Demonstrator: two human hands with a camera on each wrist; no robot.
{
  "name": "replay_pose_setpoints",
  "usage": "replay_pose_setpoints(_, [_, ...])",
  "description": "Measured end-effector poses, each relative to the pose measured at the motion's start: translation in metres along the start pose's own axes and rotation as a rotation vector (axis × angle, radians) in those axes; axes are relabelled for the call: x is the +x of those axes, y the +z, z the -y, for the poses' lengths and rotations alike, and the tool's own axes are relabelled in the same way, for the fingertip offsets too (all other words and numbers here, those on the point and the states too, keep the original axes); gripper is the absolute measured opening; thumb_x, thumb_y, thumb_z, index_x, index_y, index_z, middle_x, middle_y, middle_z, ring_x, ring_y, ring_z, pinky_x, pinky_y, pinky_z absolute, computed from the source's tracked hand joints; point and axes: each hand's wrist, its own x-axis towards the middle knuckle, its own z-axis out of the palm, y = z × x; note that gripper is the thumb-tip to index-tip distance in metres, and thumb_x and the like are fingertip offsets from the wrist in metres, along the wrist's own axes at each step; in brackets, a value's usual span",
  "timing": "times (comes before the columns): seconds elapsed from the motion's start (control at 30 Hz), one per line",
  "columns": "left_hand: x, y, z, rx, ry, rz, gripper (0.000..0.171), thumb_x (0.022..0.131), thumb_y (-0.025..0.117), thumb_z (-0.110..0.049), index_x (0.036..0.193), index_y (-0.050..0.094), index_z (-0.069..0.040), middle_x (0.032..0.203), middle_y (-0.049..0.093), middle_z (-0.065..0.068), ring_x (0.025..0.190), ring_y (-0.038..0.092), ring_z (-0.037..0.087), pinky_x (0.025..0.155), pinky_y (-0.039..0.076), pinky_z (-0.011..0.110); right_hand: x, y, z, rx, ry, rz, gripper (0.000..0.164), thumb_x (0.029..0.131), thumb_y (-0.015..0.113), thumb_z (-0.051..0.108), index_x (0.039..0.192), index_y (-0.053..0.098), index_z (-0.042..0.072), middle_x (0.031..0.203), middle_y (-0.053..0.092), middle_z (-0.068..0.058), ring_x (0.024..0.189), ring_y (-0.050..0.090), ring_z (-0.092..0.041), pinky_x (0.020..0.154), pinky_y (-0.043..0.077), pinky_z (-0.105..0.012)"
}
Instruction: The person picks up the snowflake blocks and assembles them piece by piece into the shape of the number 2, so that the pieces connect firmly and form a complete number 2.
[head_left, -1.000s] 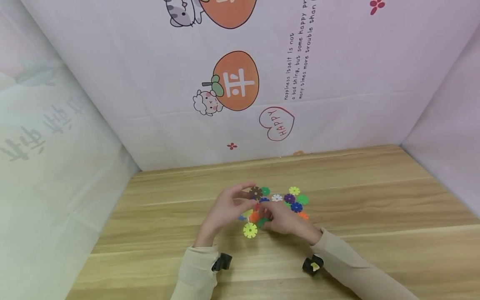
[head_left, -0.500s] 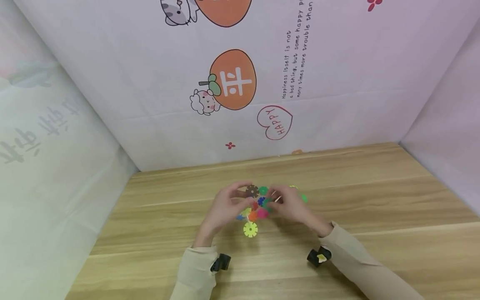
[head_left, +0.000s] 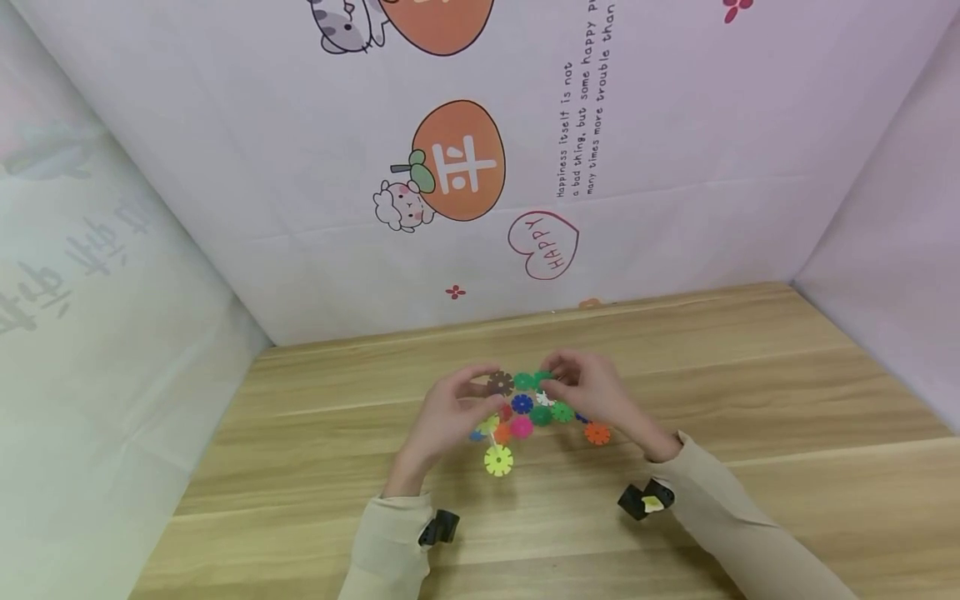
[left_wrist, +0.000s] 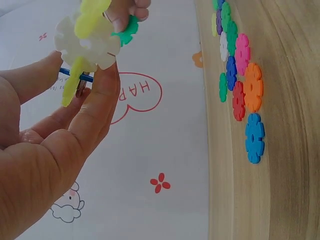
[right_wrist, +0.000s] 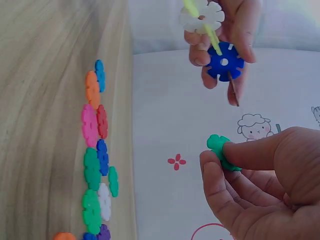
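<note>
My left hand (head_left: 480,390) holds up a small cluster of joined snowflake discs (head_left: 498,417): a brown disc (head_left: 500,383) on top and a yellow one (head_left: 498,460) at the bottom. In the left wrist view the left hand (left_wrist: 82,70) pinches the cluster at its white disc (left_wrist: 85,42). My right hand (head_left: 551,379) pinches a single green disc (right_wrist: 222,152) close beside the cluster's top. The right wrist view shows the right hand (right_wrist: 220,154) below the cluster's blue disc (right_wrist: 225,61).
Several loose discs (head_left: 540,412) lie on the wooden table (head_left: 750,392) under the hands, among them a pink disc (head_left: 522,427) and an orange disc (head_left: 597,433). Printed cloth walls (head_left: 675,167) close in the table at the back and both sides.
My right hand left the near side of the loose pile, rose away from me with a green disc, and came up to the cluster. My left hand has hardly moved.
</note>
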Motion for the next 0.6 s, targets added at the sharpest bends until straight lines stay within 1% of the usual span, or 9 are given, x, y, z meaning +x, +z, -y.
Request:
replay_pose_setpoints(0.1, [0.0001, 0.0002, 0.0007, 0.015, -0.025, -0.007, 0.042, 0.091, 0.066, -0.025, 0.131, 0.057, -0.016, 0.112, 0.068, 0.009, 0.105, 0.062, 0.025, 0.081, 0.053, 0.039, 0.0001, -0.0008, 0.0027, 0.021, -0.018, -0.019, 0.01, 0.083, 0.069, -0.004, 0.092, 0.064, -0.002, 0.081, 0.069, -0.009, 0.068, 0.066, -0.016, 0.06, 0.054, -0.023])
replay_pose_setpoints(0.2, [0.0003, 0.0, 0.0015, 0.018, -0.036, -0.008, 0.042, 0.092, 0.065, -0.028, 0.131, 0.057, -0.016, 0.11, 0.068, 0.009, 0.104, 0.063, 0.025, 0.08, 0.053, 0.038, 0.0007, -0.0005, 0.0054, 0.04, -0.034, -0.024, 0.01, 0.084, 0.069, -0.004, 0.092, 0.064, -0.001, 0.081, 0.068, -0.008, 0.069, 0.066, -0.015, 0.061, 0.054, -0.023])
replay_pose_setpoints(0.37, [-0.0005, 0.0, 0.0, 0.003, -0.011, 0.009, 0.043, 0.092, 0.065, -0.026, 0.132, 0.056, -0.013, 0.108, 0.069, 0.01, 0.104, 0.063, 0.025, 0.082, 0.052, 0.04, 0.0011, 0.0004, 0.0093, 0.064, -0.04, -0.005, 0.009, 0.085, 0.069, -0.003, 0.091, 0.064, 0.0, 0.081, 0.068, -0.006, 0.068, 0.065, -0.014, 0.06, 0.054, -0.024])
replay_pose_setpoints(0.47, [-0.0009, 0.0007, -0.0007, 0.002, 0.005, 0.024, 0.043, 0.093, 0.064, -0.023, 0.133, 0.055, -0.011, 0.109, 0.069, 0.011, 0.103, 0.063, 0.025, 0.081, 0.053, 0.042, 0.0005, 0.0011, 0.0096, 0.063, -0.04, 0.003, 0.009, 0.085, 0.069, -0.002, 0.091, 0.064, 0.002, 0.081, 0.069, -0.005, 0.068, 0.065, -0.016, 0.059, 0.054, -0.025])
replay_pose_setpoints(0.6, [-0.0008, 0.0018, 0.0002, 0.004, 0.025, 0.046, 0.043, 0.093, 0.064, -0.02, 0.133, 0.055, -0.009, 0.108, 0.069, 0.012, 0.103, 0.064, 0.025, 0.082, 0.053, 0.042, -0.0008, 0.002, 0.0107, 0.056, -0.044, -0.007, 0.009, 0.085, 0.07, -0.001, 0.09, 0.065, 0.004, 0.082, 0.069, -0.005, 0.072, 0.066, -0.019, 0.063, 0.056, -0.028])
